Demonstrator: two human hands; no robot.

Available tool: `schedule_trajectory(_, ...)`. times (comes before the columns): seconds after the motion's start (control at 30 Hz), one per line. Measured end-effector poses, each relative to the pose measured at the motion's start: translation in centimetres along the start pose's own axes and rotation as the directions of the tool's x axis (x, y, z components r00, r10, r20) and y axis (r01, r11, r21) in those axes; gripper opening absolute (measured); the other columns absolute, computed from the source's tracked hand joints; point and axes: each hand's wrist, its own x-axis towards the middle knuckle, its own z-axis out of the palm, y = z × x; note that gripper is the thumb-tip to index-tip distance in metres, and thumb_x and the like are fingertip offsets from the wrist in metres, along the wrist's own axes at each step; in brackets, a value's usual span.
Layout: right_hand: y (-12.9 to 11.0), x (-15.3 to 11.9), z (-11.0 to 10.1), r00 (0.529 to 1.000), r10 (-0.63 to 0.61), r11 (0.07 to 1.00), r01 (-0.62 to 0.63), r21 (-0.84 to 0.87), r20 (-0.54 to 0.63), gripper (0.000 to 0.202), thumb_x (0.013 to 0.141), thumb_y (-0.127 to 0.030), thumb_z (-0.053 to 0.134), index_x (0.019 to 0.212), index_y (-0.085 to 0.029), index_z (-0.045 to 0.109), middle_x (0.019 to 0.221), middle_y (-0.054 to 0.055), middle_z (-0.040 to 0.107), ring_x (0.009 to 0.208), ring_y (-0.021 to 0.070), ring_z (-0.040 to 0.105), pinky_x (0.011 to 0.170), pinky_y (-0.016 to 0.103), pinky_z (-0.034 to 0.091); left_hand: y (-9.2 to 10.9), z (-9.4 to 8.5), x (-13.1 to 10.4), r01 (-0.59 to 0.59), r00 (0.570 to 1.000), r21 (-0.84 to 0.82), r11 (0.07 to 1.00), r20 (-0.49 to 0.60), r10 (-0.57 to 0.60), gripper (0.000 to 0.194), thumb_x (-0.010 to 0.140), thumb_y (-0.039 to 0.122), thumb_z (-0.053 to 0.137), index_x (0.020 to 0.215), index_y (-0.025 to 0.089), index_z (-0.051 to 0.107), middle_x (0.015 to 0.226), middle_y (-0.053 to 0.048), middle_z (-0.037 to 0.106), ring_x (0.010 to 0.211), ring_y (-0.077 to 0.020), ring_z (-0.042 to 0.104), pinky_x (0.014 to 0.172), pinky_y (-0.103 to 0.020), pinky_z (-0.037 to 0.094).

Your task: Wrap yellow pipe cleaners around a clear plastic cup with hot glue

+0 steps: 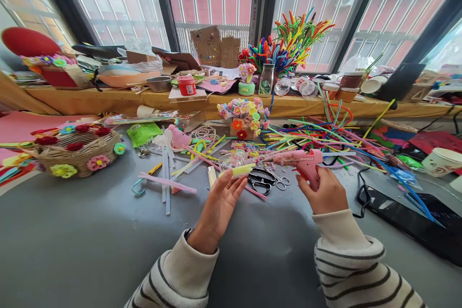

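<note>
In the middle of the head view, my left hand [221,207] holds a clear plastic cup [234,158] with a pale yellow strip [242,170] at its near side. My right hand [325,190] is wrapped round the handle of a pink glue gun [308,163]. The gun points left, its nozzle close to the cup; whether they touch is hard to tell. Just beyond and between my hands lie black-handled scissors [262,180] and small silver scissors [282,182]. A pale lighter [211,177] is left of the cup.
A woven basket with flowers [84,151] stands at the left. Glue sticks [166,178] and a pink strip [169,183] lie nearer. Loose pipe cleaners [317,137] spread at the back right, with a black phone [404,216] and paper cup [442,161] at the right.
</note>
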Motion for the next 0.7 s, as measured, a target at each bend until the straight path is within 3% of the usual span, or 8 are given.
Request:
schedule_trajectory(0.1,1.7,0.5,-0.6,0.99,0.118,0.991,-0.112,-0.068,0.082,0.041,0.064,-0.061,0.041,0.057,-0.021,0.039,0.053,0.0,0.042,0.046,0.0138,0.038,0.046,0.027,0.031,0.2,0.1,-0.2,0.009,1.0,-0.006,1.0,0.011,-0.009,0.022,0.074,0.023,0.054,0.093,0.011,0.052,0.092,-0.011,0.062,0.094,-0.0191,0.058,0.091,-0.031,0.042)
schedule_trajectory(0.2,3.3,0.2,-1.0,0.963,0.218,0.972,-0.199,-0.127,0.156,0.041,0.062,-0.061,0.046,0.059,-0.021,0.045,0.05,-0.001,0.045,0.043,0.014,0.041,0.045,0.027,0.031,0.4,0.2,-0.3,0.007,1.0,-0.01,1.0,0.02,-0.007,0.025,0.075,0.024,0.053,0.095,0.01,0.051,0.093,-0.012,0.062,0.094,-0.0196,0.058,0.09,-0.031,0.042)
schedule_trajectory(0.37,5.8,-1.2,-1.2,0.964,0.221,0.958,-0.187,-0.217,0.147,0.042,0.065,-0.054,0.045,0.079,-0.016,0.056,0.066,0.006,0.06,0.055,0.021,0.054,0.052,0.031,0.039,0.2,0.0,-0.1,0.042,0.998,0.014,0.999,0.049,-0.043,0.026,0.075,0.025,0.053,0.096,0.009,0.048,0.093,-0.013,0.061,0.095,-0.0206,0.058,0.091,-0.032,0.042)
schedule_trajectory(0.5,7.1,-1.5,-1.6,0.917,0.273,0.933,-0.178,-0.312,0.292,0.039,0.064,-0.05,0.05,0.081,-0.015,0.058,0.069,0.009,0.062,0.063,0.0248,0.058,0.058,0.035,0.043,0.1,-0.1,0.0,0.045,0.996,0.017,0.999,0.071,-0.046,0.028,0.075,0.026,0.053,0.096,0.011,0.045,0.091,-0.012,0.061,0.095,-0.0202,0.058,0.09,-0.031,0.042)
schedule_trajectory(0.63,6.4,-0.5,-2.7,0.923,0.211,0.975,-0.177,-0.131,0.321,0.042,0.064,-0.049,0.052,0.082,-0.012,0.059,0.078,0.016,0.06,0.077,0.0326,0.056,0.069,0.046,0.042,0.1,-0.1,0.0,0.061,0.994,0.053,0.997,0.083,-0.065,0.026,0.076,0.027,0.052,0.095,0.012,0.044,0.087,-0.01,0.061,0.092,-0.0194,0.058,0.089,-0.031,0.042)
schedule_trajectory(0.7,5.0,0.2,-3.3,0.94,0.144,0.989,-0.15,-0.006,0.31,0.04,0.069,-0.046,0.048,0.082,-0.011,0.06,0.086,0.016,0.06,0.086,0.0316,0.054,0.076,0.047,0.04,0.0,-0.2,-0.1,0.076,0.992,0.078,0.994,0.096,-0.083,0.024,0.076,0.027,0.052,0.093,0.013,0.044,0.084,-0.008,0.061,0.09,-0.0188,0.059,0.088,-0.031,0.043)
